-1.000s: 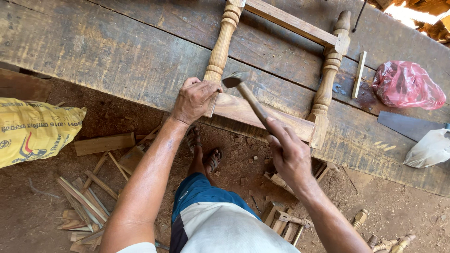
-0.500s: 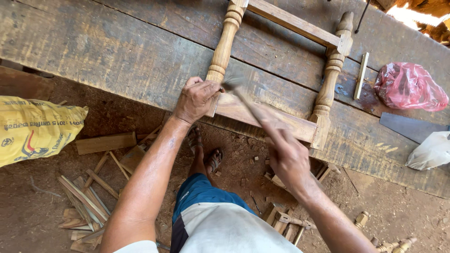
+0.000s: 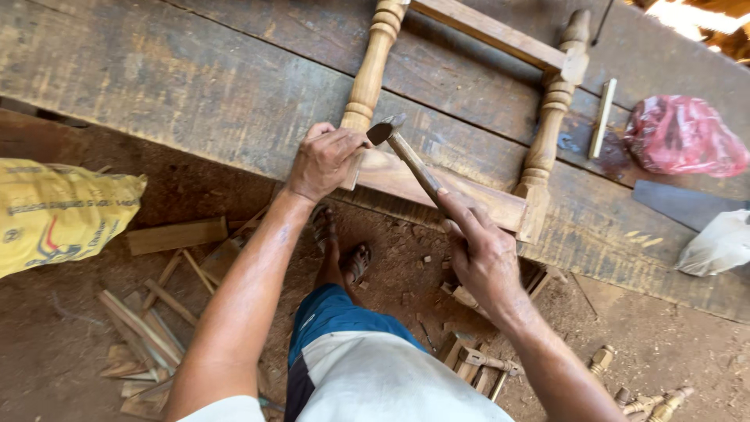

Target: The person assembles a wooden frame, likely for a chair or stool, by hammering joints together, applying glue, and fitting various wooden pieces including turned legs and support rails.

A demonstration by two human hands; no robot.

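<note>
head view: right hand (image 3: 484,254) grips hammer (image 3: 410,160).

- hammer (image 3: 410,160): wooden handle, dark metal head, tilted, head up-left just beside turned leg base
- wooden frame (image 3: 461,191): two turned legs, flat rails, lying on bench edge

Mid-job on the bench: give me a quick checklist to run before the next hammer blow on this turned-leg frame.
1. Hammer grip: right hand wrapped round the handle, index finger along it: ok.
2. Left hand steadying the frame at the turned leg: ok.
3. Fingers clear of the hammer head: left thumb sits right beside it: not ok.
4. Frame flat on the workbench: ok.
5. Rail seated in the joint: cannot tell.
</note>
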